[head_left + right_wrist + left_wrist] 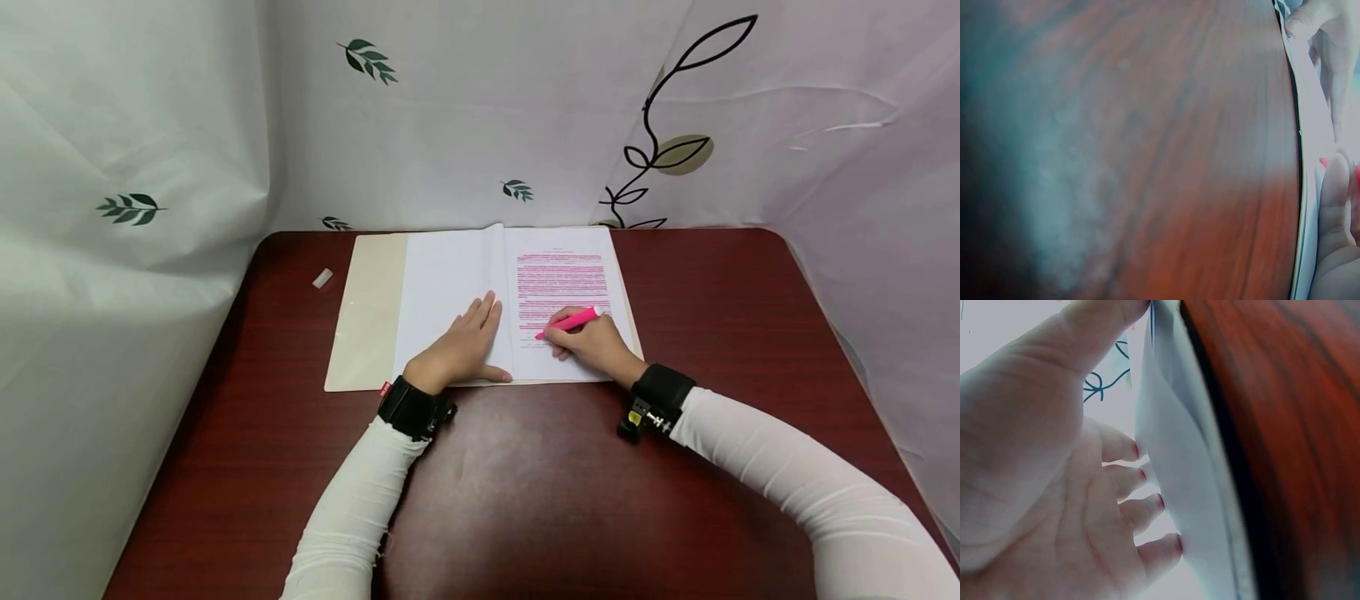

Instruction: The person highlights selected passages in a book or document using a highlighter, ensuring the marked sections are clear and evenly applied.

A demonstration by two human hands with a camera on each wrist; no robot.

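Note:
In the head view an open booklet (pixel 450 258) with white pages lies on the dark red wooden table. Its right page (pixel 557 362) carries printed lines, nearly all marked over in pink. My right hand (pixel 592 340) pinches a pink highlighter (pixel 576 320), whose tip meets the page near the lowest lines. On the left page, close to the fold, my left hand (pixel 467 342) rests with fingers spread and straight. The left wrist view shows the fingertips of that hand (pixel 1054 487) touching the paper. In the right wrist view the thumb (pixel 1335 194) and a bit of pink appear at the right edge.
A small white piece (pixel 322 278), perhaps an eraser, lies left of the booklet. The beige cover flap (pixel 367 308) extends on the left side. Behind the table (pixel 525 500) hangs a pale curtain (pixel 450 108) with leaf prints.

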